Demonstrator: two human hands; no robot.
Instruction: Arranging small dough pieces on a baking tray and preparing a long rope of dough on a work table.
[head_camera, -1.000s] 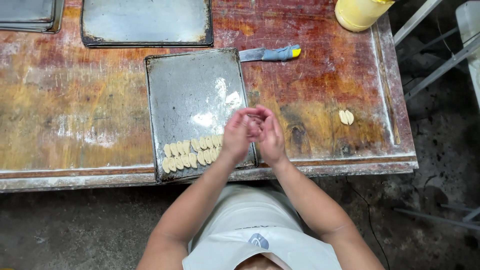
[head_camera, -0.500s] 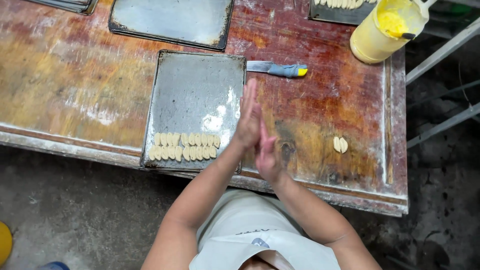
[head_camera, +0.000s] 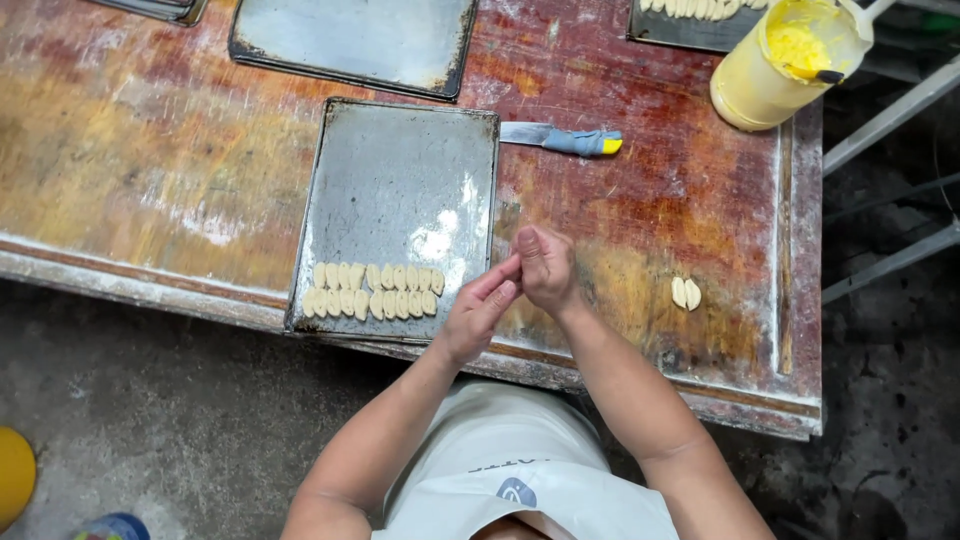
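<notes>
Hands meet just right of the grey metal baking tray: the left hand lies flat with fingers extended against the right hand, which is curled; whether anything sits between them I cannot tell. Pale dough pieces line the tray's near edge on the worn reddish wooden bench; two more dough pieces lie well apart to the right.

Soft, even light is falling from overhead, glaring white off the middle of the metal tray and shining on the worn surface. The floor is lying dimmer, edges are bending slightly, and motion is faintly blurring everything
</notes>
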